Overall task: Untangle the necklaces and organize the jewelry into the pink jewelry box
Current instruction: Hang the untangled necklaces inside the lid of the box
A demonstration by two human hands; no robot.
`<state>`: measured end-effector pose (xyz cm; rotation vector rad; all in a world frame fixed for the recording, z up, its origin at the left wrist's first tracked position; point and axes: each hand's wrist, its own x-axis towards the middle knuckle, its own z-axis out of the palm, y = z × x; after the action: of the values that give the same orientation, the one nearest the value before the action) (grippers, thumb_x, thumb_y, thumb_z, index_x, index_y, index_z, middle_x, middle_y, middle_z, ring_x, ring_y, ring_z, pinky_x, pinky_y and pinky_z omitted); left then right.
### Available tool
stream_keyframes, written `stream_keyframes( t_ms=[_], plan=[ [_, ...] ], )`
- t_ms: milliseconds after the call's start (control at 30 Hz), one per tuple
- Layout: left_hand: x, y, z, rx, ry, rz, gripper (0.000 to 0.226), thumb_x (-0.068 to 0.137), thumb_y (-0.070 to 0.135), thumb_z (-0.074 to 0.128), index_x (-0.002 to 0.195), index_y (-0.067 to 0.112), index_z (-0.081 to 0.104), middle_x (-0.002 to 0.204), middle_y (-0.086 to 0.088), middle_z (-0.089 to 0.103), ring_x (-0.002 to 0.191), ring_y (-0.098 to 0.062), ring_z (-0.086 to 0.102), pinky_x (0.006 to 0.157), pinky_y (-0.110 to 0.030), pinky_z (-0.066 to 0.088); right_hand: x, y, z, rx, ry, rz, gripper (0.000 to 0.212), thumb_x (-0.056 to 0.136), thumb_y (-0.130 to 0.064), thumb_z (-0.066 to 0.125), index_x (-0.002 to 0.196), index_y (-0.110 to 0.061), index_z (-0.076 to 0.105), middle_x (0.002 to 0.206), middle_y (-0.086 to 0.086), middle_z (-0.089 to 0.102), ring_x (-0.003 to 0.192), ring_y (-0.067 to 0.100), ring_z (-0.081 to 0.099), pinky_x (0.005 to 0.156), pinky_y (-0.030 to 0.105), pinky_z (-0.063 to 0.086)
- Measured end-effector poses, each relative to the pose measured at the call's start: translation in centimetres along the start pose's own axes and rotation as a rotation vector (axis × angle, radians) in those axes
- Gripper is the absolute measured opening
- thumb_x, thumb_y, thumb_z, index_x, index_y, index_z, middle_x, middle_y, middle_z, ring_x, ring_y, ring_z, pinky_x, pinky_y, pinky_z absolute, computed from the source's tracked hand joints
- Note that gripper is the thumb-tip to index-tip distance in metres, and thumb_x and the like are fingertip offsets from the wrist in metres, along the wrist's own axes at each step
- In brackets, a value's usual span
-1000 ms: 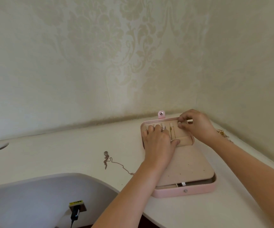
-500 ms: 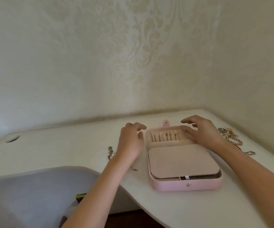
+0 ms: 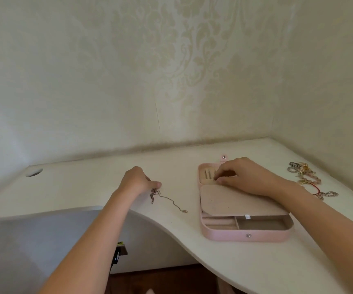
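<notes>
The pink jewelry box (image 3: 243, 235) lies open on the white desk, a beige inner flap (image 3: 235, 202) covering most of it. At its far end, thin chains hang in the necklace holder (image 3: 207, 174). My right hand (image 3: 245, 177) rests on that holder, fingers curled on its lower edge. A thin silver necklace (image 3: 167, 199) trails on the desk left of the box. My left hand (image 3: 137, 181) pinches its bunched end. A tangled heap of jewelry (image 3: 305, 177) lies to the right of the box.
The white desk (image 3: 86, 187) has a curved cut-out at its front and a round cable hole (image 3: 34, 172) at far left. Patterned walls meet in a corner behind the box. A small dark device (image 3: 118, 253) hangs under the desk edge.
My left hand left the box, moved left across the desk and took hold of the necklace's bunched end. My right hand stayed at the necklace holder. The view has shifted left.
</notes>
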<state>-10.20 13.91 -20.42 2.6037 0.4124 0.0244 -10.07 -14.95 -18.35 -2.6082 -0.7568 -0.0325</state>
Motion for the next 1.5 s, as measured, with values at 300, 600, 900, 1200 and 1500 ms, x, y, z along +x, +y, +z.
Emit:
stream_keyframes(
  t_ms=[300, 600, 900, 1200, 1500],
  plan=[
    [-0.4, -0.2, -0.3, 0.030, -0.088, -0.006, 0.021, 0.079, 0.022, 0.075, 0.083, 0.003, 0.067, 0.066, -0.008, 0.065, 0.062, -0.021, 0.056, 0.070, -0.027, 0.049, 2.7, -6.8, -0.6, -0.220, -0.295, -0.041, 0.020, 0.088, -0.030, 0.063, 0.103, -0.019, 0.070, 0.106, -0.008, 0.068, 0.098, 0.012, 0.060, 0.087, 0.030, 0.046],
    [-1.1, -0.7, -1.5, 0.074, -0.216, 0.035, 0.006, 0.083, 0.017, 0.070, 0.080, 0.015, 0.065, 0.041, 0.010, 0.056, 0.068, -0.019, 0.054, 0.057, -0.019, 0.039, 4.2, -9.9, 3.2, -0.298, -0.433, 0.017, 0.044, 0.074, -0.038, 0.079, 0.101, -0.004, 0.072, 0.097, 0.008, 0.070, 0.088, 0.023, 0.063, 0.075, 0.029, 0.049],
    [0.9, -4.5, -1.8, -0.161, 0.036, -0.012, 0.012, 0.081, 0.008, 0.069, 0.091, 0.004, 0.074, 0.077, -0.009, 0.069, 0.078, -0.023, 0.063, 0.074, -0.024, 0.047, 5.6, -9.7, 3.6, -0.429, -0.458, 0.027, 0.013, 0.089, -0.010, 0.055, 0.083, -0.001, 0.062, 0.085, 0.013, 0.063, 0.082, 0.026, 0.053, 0.064, 0.027, 0.041],
    [2.4, -6.6, -1.2, -0.160, 0.273, 0.028, 0.012, 0.087, 0.003, 0.058, 0.088, -0.005, 0.068, 0.084, -0.004, 0.057, 0.085, -0.025, 0.053, 0.075, -0.025, 0.039, 7.9, -6.9, 1.0, -0.200, -0.157, 0.096, 0.017, 0.091, -0.002, 0.051, 0.078, -0.011, 0.046, 0.095, 0.011, 0.062, 0.065, 0.011, 0.044, 0.051, 0.017, 0.029],
    [5.1, -8.8, -0.7, -0.252, 0.409, 0.007, 0.017, 0.089, 0.010, 0.059, 0.103, 0.004, 0.068, 0.106, -0.008, 0.068, 0.102, -0.025, 0.060, 0.079, -0.025, 0.039, 8.5, -3.8, -0.4, 0.025, 0.012, 0.173, 0.015, 0.082, -0.004, 0.069, 0.081, -0.018, 0.067, 0.072, -0.010, 0.060, 0.063, 0.001, 0.055, 0.046, 0.005, 0.035]
  ],
)
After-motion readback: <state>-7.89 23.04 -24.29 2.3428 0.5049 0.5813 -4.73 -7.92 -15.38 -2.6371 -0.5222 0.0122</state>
